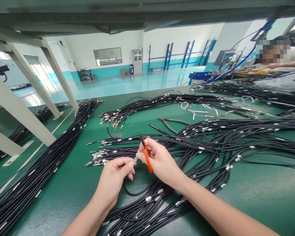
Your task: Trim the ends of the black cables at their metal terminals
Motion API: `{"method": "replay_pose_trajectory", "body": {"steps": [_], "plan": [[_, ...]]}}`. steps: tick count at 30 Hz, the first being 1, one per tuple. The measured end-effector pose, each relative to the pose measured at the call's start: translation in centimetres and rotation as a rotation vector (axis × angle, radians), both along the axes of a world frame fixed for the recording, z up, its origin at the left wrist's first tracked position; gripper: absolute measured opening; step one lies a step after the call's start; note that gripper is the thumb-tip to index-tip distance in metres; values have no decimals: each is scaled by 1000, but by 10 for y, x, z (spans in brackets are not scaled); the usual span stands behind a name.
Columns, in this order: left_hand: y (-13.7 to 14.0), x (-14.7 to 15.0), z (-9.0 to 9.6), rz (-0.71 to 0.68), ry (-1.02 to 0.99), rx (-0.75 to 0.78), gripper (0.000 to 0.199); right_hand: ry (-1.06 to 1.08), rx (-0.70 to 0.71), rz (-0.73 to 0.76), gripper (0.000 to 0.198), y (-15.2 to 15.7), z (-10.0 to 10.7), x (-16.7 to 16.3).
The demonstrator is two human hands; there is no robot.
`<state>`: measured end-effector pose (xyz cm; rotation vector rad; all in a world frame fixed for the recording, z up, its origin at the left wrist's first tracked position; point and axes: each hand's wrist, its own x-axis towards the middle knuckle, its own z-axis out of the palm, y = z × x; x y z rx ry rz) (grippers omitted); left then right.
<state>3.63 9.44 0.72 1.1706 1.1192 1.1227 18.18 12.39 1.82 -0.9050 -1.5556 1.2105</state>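
1. A person's left hand [113, 180] pinches a small silver end piece [135, 159] between closed thumb and fingers, above a green desk [71, 186].

2. The right hand [162, 162] is wrapped around an orange-handled tool [147, 158], dark tip pointing up and away from the wearer, as its thumb and fingertips close in at the same end piece. Whether the tool's blades are parted cannot be told.

3. Held between the two hands, the end piece is just to the near side of a cluster of metal cable tips [98, 157]. A black cable [132, 194] loops below; fingers hide whether it runs into the pinched piece.

4. The end piece looks light and stiff, probably smooth enough to slip and thin enough to bend under a hard squeeze. A fingertip pinch on its sides appears the surest hold.

5. The black cable looks flexible but springy, likely to twist if left loose; just behind a metal tip seems the steadiest place to grasp.

6. Beyond the hands, pliers [174, 120] lie beside a thick cable bundle [206, 131], likely heavy taken whole.
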Motion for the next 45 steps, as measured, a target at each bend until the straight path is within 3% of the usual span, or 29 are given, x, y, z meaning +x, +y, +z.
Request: {"method": "replay_pose_trajectory", "body": {"steps": [29, 32, 37, 45], "plan": [[2, 0, 0, -40, -91, -54, 14, 125, -91, -7, 20, -3, 4, -4], [1, 0, 1, -11, -67, -56, 12, 134, -121, -54, 23, -2, 3, -4], [0, 2, 2, 76, 24, 12, 27, 124, -143, -104, 25, 1, 0, -3], [3, 4, 0, 95, 127, 55, 17, 116, -134, -119, 25, 1, 0, -2]]}}
